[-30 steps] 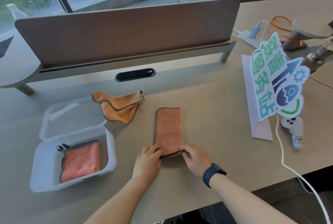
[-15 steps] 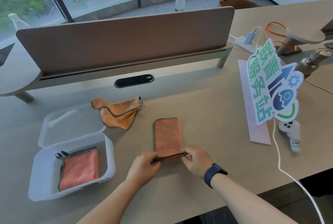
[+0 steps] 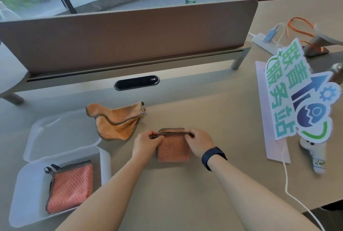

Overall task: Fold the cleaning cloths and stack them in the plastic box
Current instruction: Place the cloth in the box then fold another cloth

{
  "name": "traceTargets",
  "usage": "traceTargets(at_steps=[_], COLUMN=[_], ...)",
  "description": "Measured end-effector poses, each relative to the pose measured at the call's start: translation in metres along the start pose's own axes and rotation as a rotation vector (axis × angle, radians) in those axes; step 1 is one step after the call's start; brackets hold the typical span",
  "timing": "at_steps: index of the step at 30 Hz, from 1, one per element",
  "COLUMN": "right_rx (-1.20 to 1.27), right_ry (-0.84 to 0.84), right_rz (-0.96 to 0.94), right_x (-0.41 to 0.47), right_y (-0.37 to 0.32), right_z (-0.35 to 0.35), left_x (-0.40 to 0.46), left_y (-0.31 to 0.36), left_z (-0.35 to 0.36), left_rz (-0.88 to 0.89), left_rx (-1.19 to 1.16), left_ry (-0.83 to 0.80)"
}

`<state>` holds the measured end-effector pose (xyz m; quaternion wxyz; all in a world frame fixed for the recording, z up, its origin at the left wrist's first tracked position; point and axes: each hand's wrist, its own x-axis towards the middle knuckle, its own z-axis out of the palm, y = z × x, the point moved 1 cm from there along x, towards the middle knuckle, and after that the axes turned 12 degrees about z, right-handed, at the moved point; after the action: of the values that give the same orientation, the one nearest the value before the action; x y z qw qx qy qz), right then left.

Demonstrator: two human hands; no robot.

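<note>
An orange cleaning cloth with a dark edge [image 3: 173, 149] lies folded over on the table in front of me. My left hand [image 3: 145, 144] pinches its top left corner and my right hand [image 3: 200, 142] pinches its top right corner, holding the near edge over the far edge. A second orange cloth [image 3: 116, 121] lies crumpled behind and to the left. The white plastic box [image 3: 27, 180] stands at the left, and one folded cloth [image 3: 69, 185] lies flat inside it. The box's hinged lid [image 3: 59, 134] lies open behind it.
A brown desk divider [image 3: 128, 35] runs across the back, with a black cable slot [image 3: 136, 83] before it. At the right stand a colourful sign [image 3: 300, 97] on a pink sheet, a white controller [image 3: 315, 153] with a white cable, and a power strip [image 3: 267, 43].
Both hands lifted the cloth's near edge and carried it away from me onto the far edge, folding the long strip in half. The camera view shifted as well.
</note>
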<state>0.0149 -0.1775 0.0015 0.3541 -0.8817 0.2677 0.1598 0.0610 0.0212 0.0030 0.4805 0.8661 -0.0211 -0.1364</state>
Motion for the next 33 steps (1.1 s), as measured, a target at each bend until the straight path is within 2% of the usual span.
traceTargets(at_steps=[13,18,26,33], right_rx=[-0.086,0.034,-0.008,0.003], right_ry=[-0.008,0.007,-0.015,0.002], right_rz=[0.158,0.220,0.255,0.224], right_x=[0.042,0.028,0.003,0.000], right_y=[-0.001,-0.001,-0.007,-0.009], right_z=[0.010,0.007,0.022,0.025], left_x=[0.029,0.015,-0.007,0.001], left_y=[-0.006,-0.003,-0.009,-0.008], left_z=[0.019,0.018,0.032,0.032], left_rz=[-0.117,-0.140,-0.193,-0.224], left_rx=[0.247,0.170,0.333,0.335], left_ry=[0.057,0.131,0.049,-0.022])
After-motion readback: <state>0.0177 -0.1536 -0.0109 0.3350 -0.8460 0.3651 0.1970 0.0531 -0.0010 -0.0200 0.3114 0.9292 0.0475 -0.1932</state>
